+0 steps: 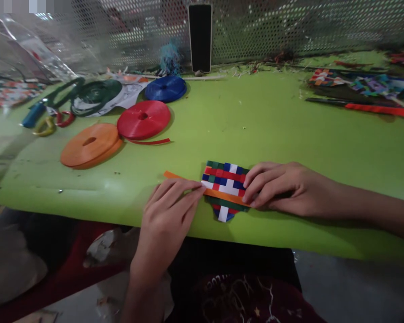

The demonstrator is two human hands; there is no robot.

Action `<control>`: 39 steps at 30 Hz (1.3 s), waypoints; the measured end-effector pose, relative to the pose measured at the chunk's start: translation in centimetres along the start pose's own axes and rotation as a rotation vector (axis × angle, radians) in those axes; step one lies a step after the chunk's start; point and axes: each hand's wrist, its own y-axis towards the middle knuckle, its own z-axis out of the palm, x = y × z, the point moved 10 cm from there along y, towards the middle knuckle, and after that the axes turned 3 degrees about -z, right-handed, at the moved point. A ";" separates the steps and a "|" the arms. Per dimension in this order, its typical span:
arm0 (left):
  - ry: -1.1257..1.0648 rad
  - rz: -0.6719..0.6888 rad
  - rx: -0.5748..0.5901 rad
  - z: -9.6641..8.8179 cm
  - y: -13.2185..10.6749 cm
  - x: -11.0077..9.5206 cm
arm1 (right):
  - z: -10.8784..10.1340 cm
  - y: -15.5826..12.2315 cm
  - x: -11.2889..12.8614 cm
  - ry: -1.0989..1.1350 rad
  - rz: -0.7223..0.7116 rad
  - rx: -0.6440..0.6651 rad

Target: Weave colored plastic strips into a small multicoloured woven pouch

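Note:
A small woven ribbon piece (229,185) in red, blue, white, green and orange lies flat near the table's front edge, its lower end tapering to a point. Across its lower part runs an orange ribbon strip (224,195), whose loose end sticks out to the left behind my left hand (170,215). That hand pinches the strip at the left edge of the weave, thumb and forefinger together. My right hand (279,186) presses on the right edge of the woven piece with bent fingers, which cover that side of it.
Flat rolls of ribbon lie to the left: orange (103,150), red (156,119), blue (166,89) and green (97,94). Scissors (47,125) and a clear bottle (37,45) are farther left. A black phone-like slab (200,40) stands at the back. A red-handled tool (377,109) lies right.

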 end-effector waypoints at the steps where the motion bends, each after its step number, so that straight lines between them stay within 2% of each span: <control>1: 0.000 0.007 0.006 0.0 0.0 0.0 | 0.0 -0.1 0.1 -0.014 -0.013 -0.007; 7: -0.016 0.041 0.021 0.0 0.1 0.0 | -0.1 -0.5 1.4 -0.104 -0.083 -0.042; 20: -0.138 0.025 0.028 0.1 0.3 0.2 | -0.1 -0.3 1.3 -0.069 -0.071 0.025; 23: -0.155 0.010 0.014 0.0 0.4 0.4 | 0.0 -0.4 1.5 -0.117 -0.064 0.000; 27: -0.157 -0.004 0.011 0.0 0.5 0.5 | 0.1 -0.5 1.1 -0.153 -0.020 -0.022; 35: -0.138 -0.013 0.002 -0.1 0.7 0.6 | 0.1 -0.5 0.2 -0.110 -0.044 -0.006; 39: -0.128 -0.021 0.011 0.1 0.7 0.7 | -0.1 -0.5 -0.6 -0.048 0.028 0.034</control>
